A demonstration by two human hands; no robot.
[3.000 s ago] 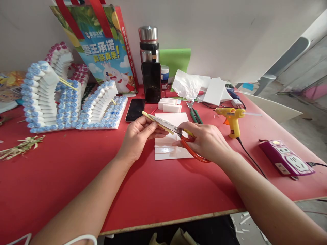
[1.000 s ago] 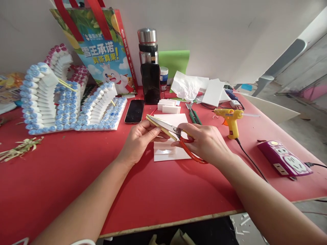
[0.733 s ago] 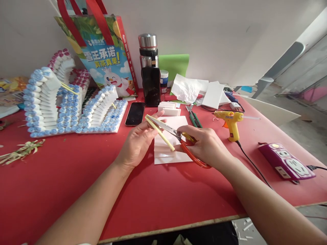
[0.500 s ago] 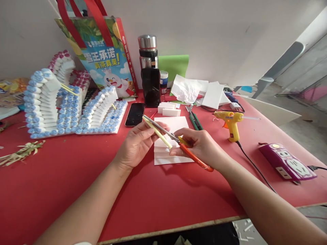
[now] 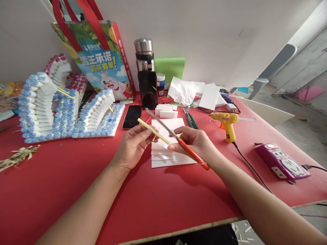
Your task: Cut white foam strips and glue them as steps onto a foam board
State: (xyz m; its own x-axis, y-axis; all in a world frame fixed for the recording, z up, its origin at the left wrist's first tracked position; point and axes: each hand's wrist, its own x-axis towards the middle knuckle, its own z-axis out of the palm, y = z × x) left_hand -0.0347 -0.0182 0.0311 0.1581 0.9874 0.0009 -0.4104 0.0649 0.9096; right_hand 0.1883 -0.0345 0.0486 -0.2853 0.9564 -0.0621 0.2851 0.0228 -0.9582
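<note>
My left hand (image 5: 136,143) pinches a pale yellow stick (image 5: 145,124) between thumb and fingers. The stick slants down to the right, its lower end close to my right thumb; whether they touch I cannot tell. A thin pale sliver (image 5: 154,136) sticks out beside it. My right hand (image 5: 192,143) is closed round scissors with orange-red handles (image 5: 192,153). Their blades point up and left, look nearly closed, and lie just apart from the stick. Beneath both hands are white board pieces (image 5: 163,156) on the red table (image 5: 127,211).
Blue-and-white stepped models (image 5: 38,109) stand at left, before a printed bag (image 5: 102,61). A dark phone (image 5: 132,116), a steel flask (image 5: 144,51), a green-handled cutter (image 5: 192,120) and white papers (image 5: 184,90) are behind. Right: a yellow glue gun (image 5: 230,126) and a purple power strip (image 5: 283,161).
The scissors have come away from the stick, rightward, and a gap now shows between them. The thin sliver has come into sight. The whole view has shifted slightly.
</note>
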